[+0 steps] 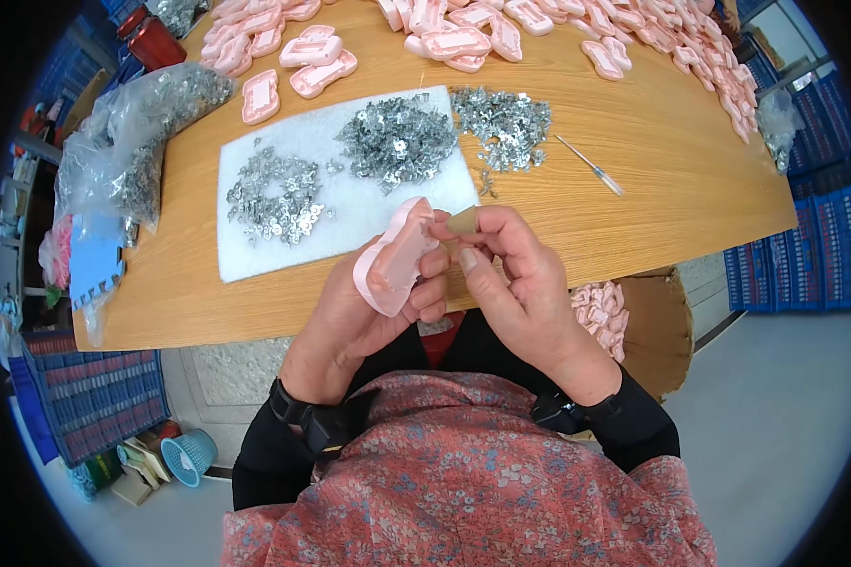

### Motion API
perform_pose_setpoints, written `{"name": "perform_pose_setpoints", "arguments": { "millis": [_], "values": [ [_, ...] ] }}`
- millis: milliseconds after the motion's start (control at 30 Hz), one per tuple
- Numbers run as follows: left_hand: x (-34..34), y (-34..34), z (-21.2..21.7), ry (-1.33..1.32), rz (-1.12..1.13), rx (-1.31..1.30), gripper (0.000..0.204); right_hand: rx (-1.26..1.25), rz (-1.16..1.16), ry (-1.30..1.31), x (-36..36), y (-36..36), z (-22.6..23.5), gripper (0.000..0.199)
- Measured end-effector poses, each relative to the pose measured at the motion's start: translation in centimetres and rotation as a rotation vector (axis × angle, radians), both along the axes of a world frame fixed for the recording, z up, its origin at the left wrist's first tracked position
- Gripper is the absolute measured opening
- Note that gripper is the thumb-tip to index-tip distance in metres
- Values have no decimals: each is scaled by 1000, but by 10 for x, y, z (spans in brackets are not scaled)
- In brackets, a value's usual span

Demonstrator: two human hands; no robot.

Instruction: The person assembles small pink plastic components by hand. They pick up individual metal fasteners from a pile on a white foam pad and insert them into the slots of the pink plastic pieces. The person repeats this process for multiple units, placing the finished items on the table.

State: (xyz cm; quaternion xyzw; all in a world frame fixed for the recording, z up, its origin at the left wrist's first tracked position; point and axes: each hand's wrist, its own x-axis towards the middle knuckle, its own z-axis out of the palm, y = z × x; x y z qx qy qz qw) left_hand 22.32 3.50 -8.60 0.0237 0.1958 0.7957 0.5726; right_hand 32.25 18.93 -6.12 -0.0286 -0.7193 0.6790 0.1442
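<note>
Left hand (345, 302) grips pink shell (399, 260) at table edge (652, 262), right hand's (525, 283) hold unclear, bare wood (700, 194) rightward.

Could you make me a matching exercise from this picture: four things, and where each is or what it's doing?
Things:
1. Left hand
2. White mat
3. Thin tool
4. Blue basket

Places and states:
A. On the floor
B. Under small metal pieces
C. Gripping a pink shell
D. Lying on the wooden tabletop

Pairs: 1-C, 2-B, 3-D, 4-A

No readable text, labels, brands, numbers or signs anywhere.
</note>
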Motion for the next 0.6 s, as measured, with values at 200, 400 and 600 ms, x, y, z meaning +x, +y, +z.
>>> {"name": "perform_pose_setpoints", "arguments": {
  "millis": [200,400,600],
  "values": [
    [1,0,-2,-21,11,1,38,334,-1,67,2,3,1,25],
    [8,12,10,250,211,-334,38,726,22,197,0,2,12,53],
    [10,37,6,675,375,-444,38,484,-162,62,-5,10,17,50]
  ]
}}
